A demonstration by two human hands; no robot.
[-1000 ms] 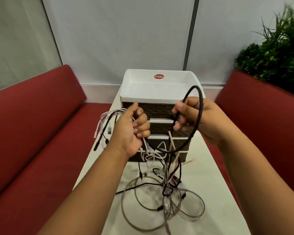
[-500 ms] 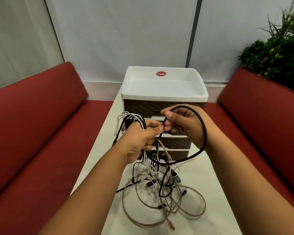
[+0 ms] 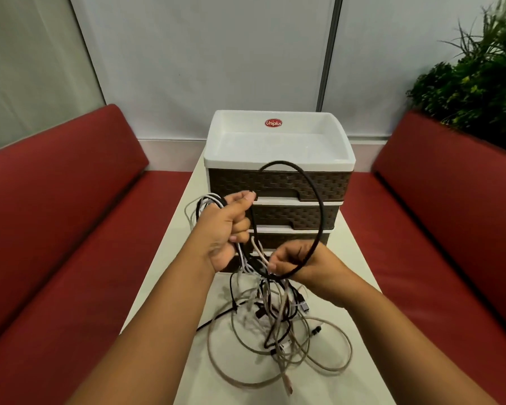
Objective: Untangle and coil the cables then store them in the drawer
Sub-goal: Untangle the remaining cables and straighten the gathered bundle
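Left hand (image 3: 228, 229), frame centre: fingers curled round cable bundle (image 3: 208, 203). Right hand (image 3: 298, 263) pinching black cable (image 3: 319, 206) loop, lower. Loop best fed through slowly; tangle (image 3: 275, 325) kept slack, drawers (image 3: 278, 200) untouched.

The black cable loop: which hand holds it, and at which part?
Both. The left hand grips the black cable loop at its upper left end, with other cables; the right hand grips its bottom.
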